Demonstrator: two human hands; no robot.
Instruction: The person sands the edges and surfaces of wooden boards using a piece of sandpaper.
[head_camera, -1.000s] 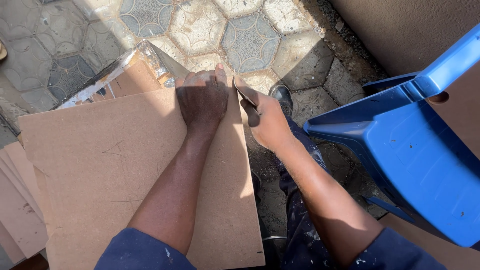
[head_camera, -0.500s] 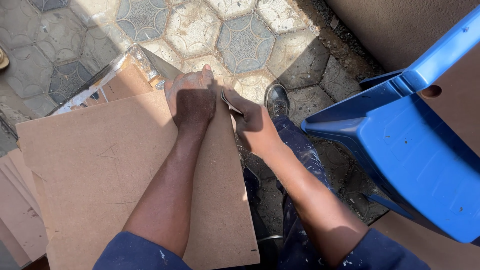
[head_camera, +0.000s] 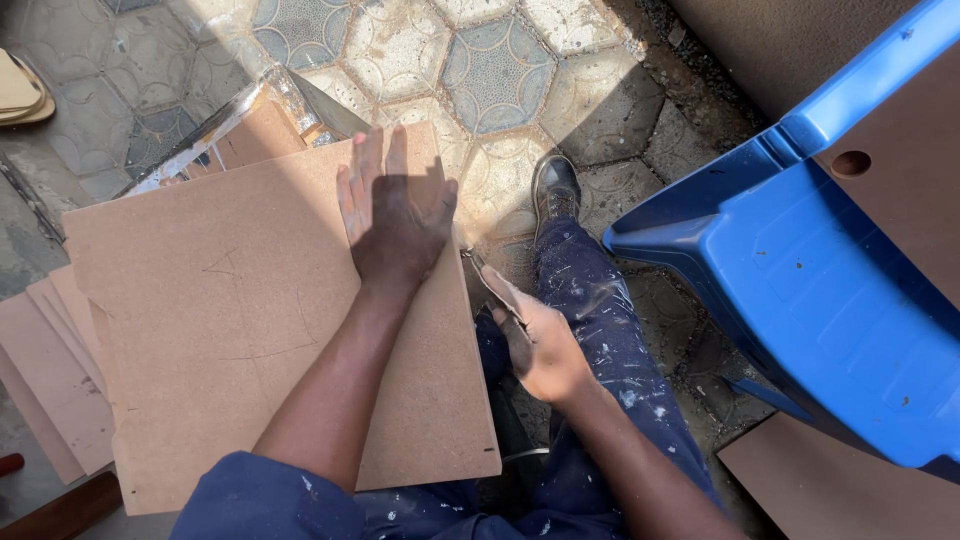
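Your left hand (head_camera: 395, 220) lies flat, fingers spread, palm down on the far right part of the large brown fibreboard sheet (head_camera: 250, 320) resting across your lap; it grips nothing, just presses. Your right hand (head_camera: 540, 345) sits just off the sheet's right edge, approx. mid-way along it, fingers curled round a thin dark metal blade tool (head_camera: 490, 285) whose tip points far and left, twd the edge. Can't tell if the tip touches the board.

Key relation: the sheet's right edge runs near-to-far, tilted slightly, and the tool lies almost along that same line, w/ the board directly left of your right hand. Right hand is the nearer one to the edge's middle; left hand holds down beyond it, at the far end.

Faint pencil lines (head_camera: 260, 310) mark the sheet's centre. More brown board pieces (head_camera: 45, 370) are stacked at left, a blue plastic chair (head_camera: 800, 270) is tipped at right, and your black shoe (head_camera: 555, 190) rests on patterned hexagonal paving (head_camera: 500, 70).
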